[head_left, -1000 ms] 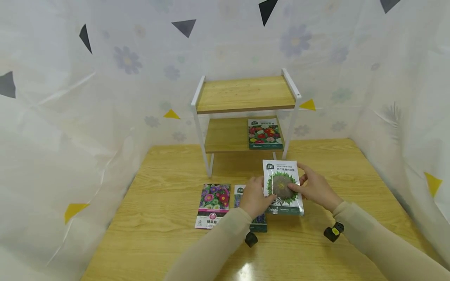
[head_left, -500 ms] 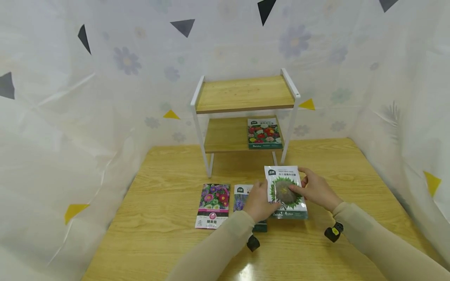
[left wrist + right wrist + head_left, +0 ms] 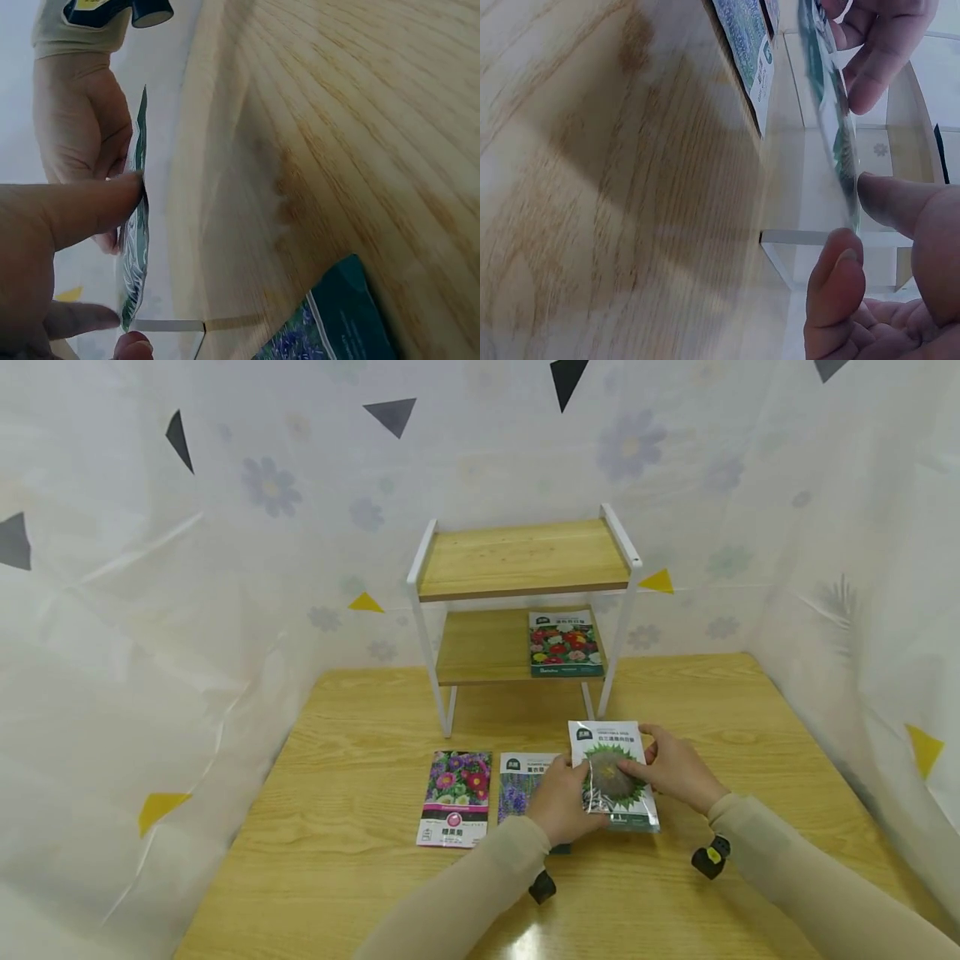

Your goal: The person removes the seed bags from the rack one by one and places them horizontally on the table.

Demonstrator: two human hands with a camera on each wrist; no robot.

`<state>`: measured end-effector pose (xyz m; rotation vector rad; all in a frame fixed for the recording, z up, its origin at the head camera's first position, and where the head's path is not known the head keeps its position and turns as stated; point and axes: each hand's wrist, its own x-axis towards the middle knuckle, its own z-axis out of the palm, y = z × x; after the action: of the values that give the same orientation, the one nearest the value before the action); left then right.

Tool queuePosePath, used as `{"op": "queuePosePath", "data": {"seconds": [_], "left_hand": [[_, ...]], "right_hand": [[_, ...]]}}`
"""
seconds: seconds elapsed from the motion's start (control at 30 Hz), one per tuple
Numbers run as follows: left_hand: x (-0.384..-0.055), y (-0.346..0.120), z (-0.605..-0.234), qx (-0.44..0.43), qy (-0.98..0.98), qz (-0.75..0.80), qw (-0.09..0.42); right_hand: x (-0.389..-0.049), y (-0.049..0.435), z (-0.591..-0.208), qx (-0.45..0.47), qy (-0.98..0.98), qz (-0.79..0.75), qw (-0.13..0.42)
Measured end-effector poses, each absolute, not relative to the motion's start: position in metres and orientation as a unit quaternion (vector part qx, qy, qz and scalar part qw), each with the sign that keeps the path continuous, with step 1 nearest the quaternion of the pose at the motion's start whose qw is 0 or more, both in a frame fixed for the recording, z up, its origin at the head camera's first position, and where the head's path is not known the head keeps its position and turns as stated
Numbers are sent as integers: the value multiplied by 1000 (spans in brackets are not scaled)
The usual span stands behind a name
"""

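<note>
A white and green sunflower seed packet (image 3: 611,768) is held between both hands, just off the table. The left hand (image 3: 561,802) pinches its left edge, and the right hand (image 3: 678,770) pinches its right edge with the thumb on the front. In the left wrist view the packet (image 3: 136,247) is seen edge-on above the tabletop. A lavender-pictured seed packet (image 3: 517,785) lies on the table, partly hidden behind the left hand. To its left lies a seed packet with pink and purple flowers (image 3: 454,800).
A two-tier wooden shelf (image 3: 480,647) with white metal sides stands at the back of the table (image 3: 337,827). On its lower tier, at the right, lies a seed packet with red flowers (image 3: 566,644). A pale sheet (image 3: 187,652) with flowers and triangles encloses the table.
Both hands have brought the sunflower seed packet slightly down and to the right, nearer the table. More of the lavender packet's top now shows. The other packets and shelf have not moved.
</note>
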<state>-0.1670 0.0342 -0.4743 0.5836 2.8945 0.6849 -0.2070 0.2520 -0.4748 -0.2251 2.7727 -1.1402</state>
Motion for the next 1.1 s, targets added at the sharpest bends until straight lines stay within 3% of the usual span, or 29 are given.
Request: {"op": "queuePosePath", "data": {"seconds": [0.37,1.1], "left_hand": [[-159,38,-480,205,959,178,79],[-152,43,-500,209,975,28,73]], "right_hand": [[-205,254,-485,-71,921,-373,83],[-202,255,-516,-64,923,-360,118]]}}
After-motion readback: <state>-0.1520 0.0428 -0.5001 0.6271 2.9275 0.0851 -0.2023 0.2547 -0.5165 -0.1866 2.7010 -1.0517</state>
